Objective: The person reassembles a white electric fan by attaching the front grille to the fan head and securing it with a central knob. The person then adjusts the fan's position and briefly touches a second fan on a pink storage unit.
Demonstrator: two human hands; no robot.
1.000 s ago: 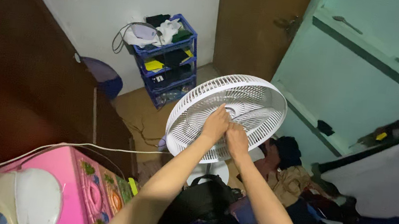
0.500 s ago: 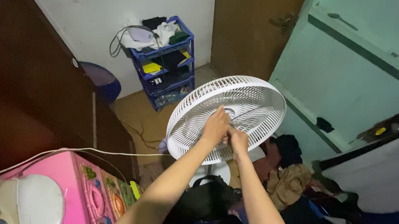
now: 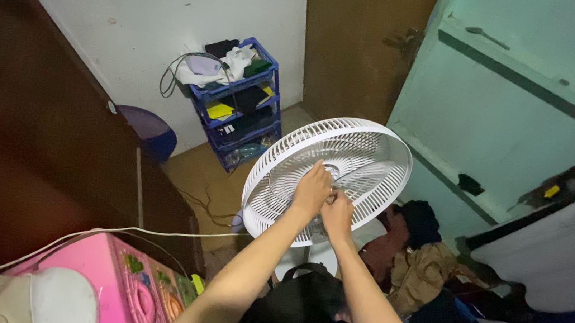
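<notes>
Both hands meet at the hub of the white fan guard (image 3: 329, 177): the left hand (image 3: 312, 188) lies curled over the ribs near the centre, its grip closed on them, while the right hand (image 3: 337, 213) presses up just beside it at about 5 o'clock, fingers bunched at the same spot, though whether they pinch a small part or only the ribs I cannot tell. That round, slatted guard sits tilted on its stand above the floor, at the middle of the view, with the stand's white base (image 3: 314, 247) partly hidden under the forearms. At 10 o'clock from the guard stands a blue plastic drawer rack (image 3: 236, 109) stuffed with cloths and cables; at 3 o'clock a mint-green cabinet (image 3: 515, 130); at 5 o'clock a heap of clothes (image 3: 426, 271); at 8 o'clock a pink box (image 3: 122, 283) with a white cord (image 3: 151, 222) running over it. As I judge it, the thin ribs could bend or snap if the hands bear down unevenly, and the top-heavy fan could tip toward the clothes heap, since nothing steadies the base.
</notes>
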